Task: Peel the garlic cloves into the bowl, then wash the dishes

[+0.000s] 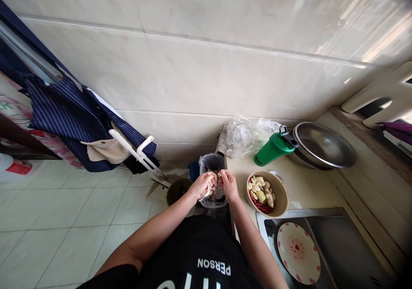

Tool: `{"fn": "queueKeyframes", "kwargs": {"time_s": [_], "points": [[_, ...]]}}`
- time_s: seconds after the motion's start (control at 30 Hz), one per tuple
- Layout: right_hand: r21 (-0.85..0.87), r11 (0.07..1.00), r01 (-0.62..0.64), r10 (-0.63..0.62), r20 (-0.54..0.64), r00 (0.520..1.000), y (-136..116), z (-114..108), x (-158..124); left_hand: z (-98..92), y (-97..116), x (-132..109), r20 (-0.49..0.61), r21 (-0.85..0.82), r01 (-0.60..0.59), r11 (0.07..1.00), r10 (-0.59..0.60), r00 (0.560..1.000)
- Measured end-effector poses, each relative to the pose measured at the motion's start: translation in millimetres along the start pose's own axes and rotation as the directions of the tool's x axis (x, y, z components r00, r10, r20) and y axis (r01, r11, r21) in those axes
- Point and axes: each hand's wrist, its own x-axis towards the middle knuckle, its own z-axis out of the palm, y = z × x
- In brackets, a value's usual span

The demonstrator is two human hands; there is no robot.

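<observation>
My left hand (203,185) and my right hand (228,184) meet over a small bin lined with a clear plastic bag (213,164) on the floor beside the counter. Both hands have curled fingers pinching a small pale piece, likely a garlic clove (219,175), between them. A pale strip hangs from my left fingers. To the right on the counter sits a tan bowl (280,203) holding peeled garlic cloves and red chillies.
A green bottle (273,148) lies by a crumpled clear bag (246,136) and a steel wok (323,145) at the back of the counter (302,181). A red-patterned white plate (298,252) rests in the sink. Striped cloth hangs on a rack (80,121) at the left.
</observation>
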Motion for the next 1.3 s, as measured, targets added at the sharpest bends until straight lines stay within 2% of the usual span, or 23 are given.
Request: {"fn": "queueKeyframes", "kwargs": {"time_s": [0.07, 0.13, 0.23, 0.3, 0.47, 0.63, 0.7, 0.8, 0.87, 0.97, 1.03, 1.13, 1.2, 1.3], "points": [[-0.209, 0.968, 0.138, -0.15, -0.042, 0.988, -2.2, -0.6, -0.3, 1.8, -2.2, -0.2, -0.003, 0.129, -0.036, 0.991, 0.037, 0.999], [-0.372, 0.898, 0.235, -0.262, -0.023, 0.965, -5.7, -0.9, -1.6, 4.2, -3.2, 1.5, -0.019, 0.276, -0.141, 0.951, 0.152, 0.988], [-0.484, 0.824, 0.296, -0.33, 0.016, 0.944, -10.5, 0.0, -4.3, 9.8, -1.1, 7.4, -0.046, 0.443, -0.319, 0.837, 0.377, 0.925], [-0.515, 0.807, 0.288, -0.342, -0.01, 0.94, -11.3, 0.7, -4.9, 14.2, 1.0, 11.9, -0.035, 0.523, -0.376, 0.765, 0.46, 0.887], [-0.589, 0.784, 0.194, -0.317, -0.113, 0.942, -3.7, 4.2, 1.0, 17.6, 0.8, 19.3, 0.012, 0.685, -0.354, 0.637, 0.475, 0.88], [-0.588, 0.799, 0.123, -0.276, -0.177, 0.945, 5.5, 16.8, 8.9, 7.1, 0.0, 21.1, -0.056, 0.733, -0.258, 0.629, 0.434, 0.899], [-0.519, 0.848, 0.109, -0.246, -0.203, 0.948, 7.9, 21.8, 11.3, 2.6, -0.2, 21.1, -0.075, 0.738, -0.236, 0.632, 0.425, 0.902], [-0.22, 0.975, 0.031, -0.083, -0.233, 0.969, 11.4, 27.9, 14.2, -0.7, -3.7, 22.1, -0.116, 0.722, -0.218, 0.656, 0.426, 0.897], [-0.027, 0.998, -0.048, 0.041, -0.211, 0.977, 14.1, 31.0, 15.4, -0.7, -8.4, 23.6, -0.178, 0.699, -0.189, 0.69, 0.424, 0.888], [0.056, 0.993, -0.108, 0.116, -0.177, 0.977, 18.0, 32.8, 15.5, -1.0, -16.1, 26.3, -0.246, 0.643, -0.155, 0.75, 0.394, 0.886], [0.162, 0.969, -0.185, 0.202, -0.091, 0.975, 19.3, 31.2, 14.7, -4.0, -20.0, 27.0, -0.255, 0.618, -0.129, 0.776, 0.353, 0.9], [0.409, 0.848, -0.339, 0.307, 0.142, 0.941, 18.6, 25.8, 13.8, -13.5, -22.7, 25.2, -0.247, 0.648, -0.078, 0.758, 0.306, 0.919], [0.525, 0.77, -0.363, 0.278, 0.235, 0.931, 16.8, 21.6, 13.9, -20.7, -23.1, 22.8, -0.25, 0.696, -0.056, 0.716, 0.314, 0.916], [0.595, 0.731, -0.336, 0.209, 0.273, 0.939, 13.4, 16.1, 14.1, -28.1, -23.3, 19.2, -0.271, 0.734, -0.035, 0.678, 0.34, 0.901]]}}
